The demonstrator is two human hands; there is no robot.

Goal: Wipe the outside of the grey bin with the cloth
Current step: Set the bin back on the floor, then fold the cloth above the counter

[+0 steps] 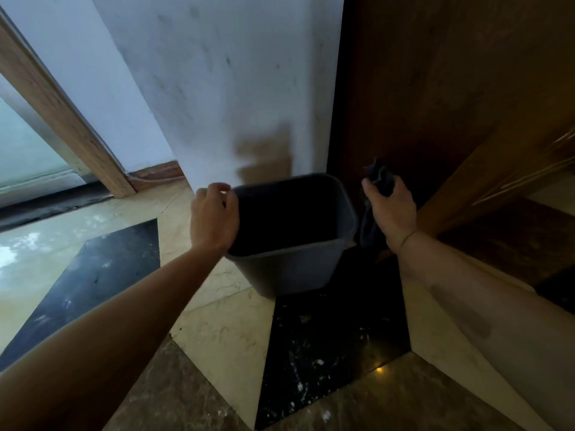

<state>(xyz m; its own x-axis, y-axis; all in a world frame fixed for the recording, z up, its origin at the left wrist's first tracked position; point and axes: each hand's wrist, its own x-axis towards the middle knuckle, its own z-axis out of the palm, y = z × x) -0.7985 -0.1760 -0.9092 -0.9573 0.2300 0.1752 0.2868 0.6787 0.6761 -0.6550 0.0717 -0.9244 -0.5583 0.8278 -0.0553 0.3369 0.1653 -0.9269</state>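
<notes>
A grey rectangular bin (286, 269) stands on the tiled floor at the foot of a white wall, its open top facing me and its inside dark. My left hand (213, 217) grips the bin's left rim, fingers curled over the far corner. My right hand (390, 209) is just right of the bin, closed around a dark cloth (371, 227) that hangs bunched between the palm and the bin's right side. Whether the cloth touches the bin I cannot tell.
A white wall (236, 88) rises right behind the bin. A dark wooden door (435, 104) stands to the right, close to my right hand. The floor has cream and black marble tiles (326, 346) with pale specks. A wood-framed glass panel (59, 119) is at the left.
</notes>
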